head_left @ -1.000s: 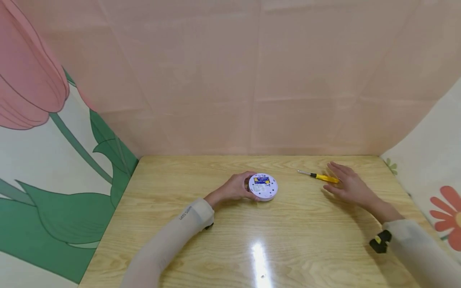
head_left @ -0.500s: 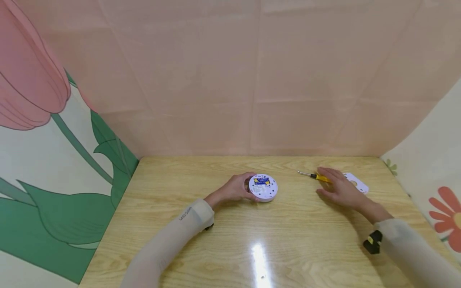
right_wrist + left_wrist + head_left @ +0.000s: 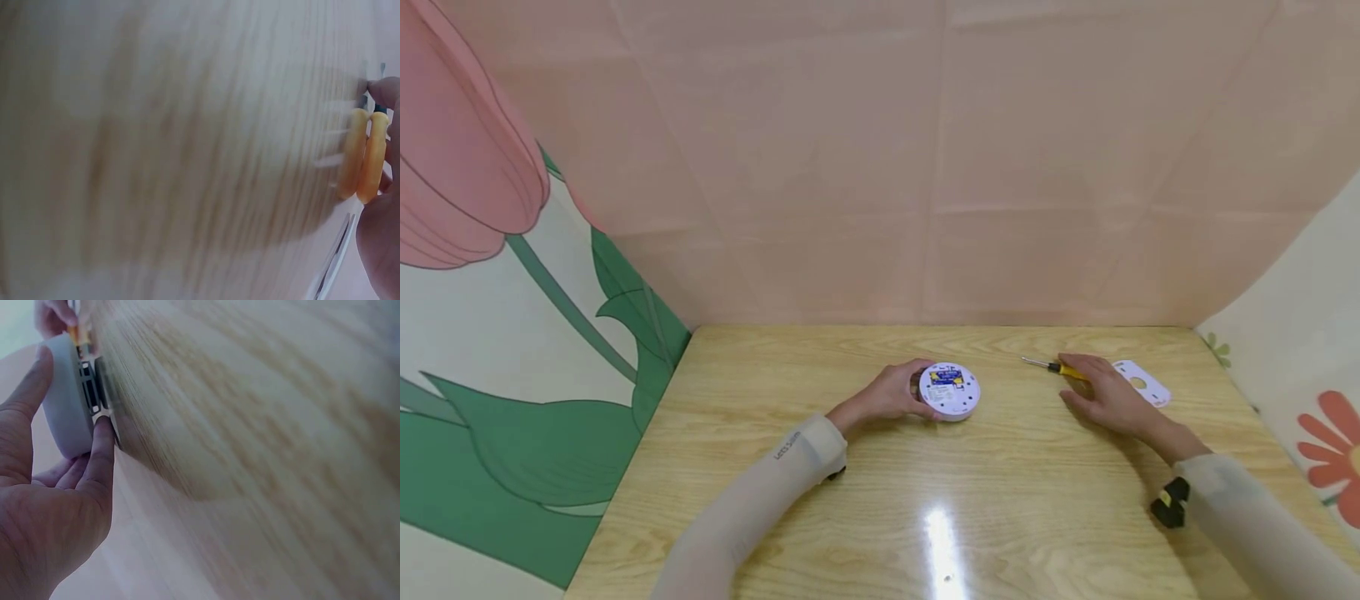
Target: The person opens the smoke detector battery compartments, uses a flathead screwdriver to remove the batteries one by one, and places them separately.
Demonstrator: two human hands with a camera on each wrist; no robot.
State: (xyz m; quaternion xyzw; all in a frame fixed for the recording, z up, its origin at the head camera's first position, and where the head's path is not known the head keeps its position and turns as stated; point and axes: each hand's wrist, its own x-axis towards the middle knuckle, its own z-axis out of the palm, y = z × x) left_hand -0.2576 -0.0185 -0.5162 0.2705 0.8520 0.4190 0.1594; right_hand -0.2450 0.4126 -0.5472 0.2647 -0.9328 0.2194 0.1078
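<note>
My left hand grips a round white smoke detector by its left edge, thumb on one side and fingers on the other. Its back, with a blue and yellow label, faces up. In the left wrist view, dark slotted vents show on the side of the detector nearest the table. On the right, my right hand lies over the yellow handle of a screwdriver, thumb and fingers about it. The handle of the screwdriver stands out in the right wrist view; its metal tip points left.
A flat white plate with a round hole lies just beyond my right hand, partly covered by it. The wooden table ends at a pink cloth backdrop. Printed flower panels flank it left and right.
My right hand has moved left and onto the screwdriver handle, uncovering the white plate behind it. My left hand and the smoke detector have stayed put.
</note>
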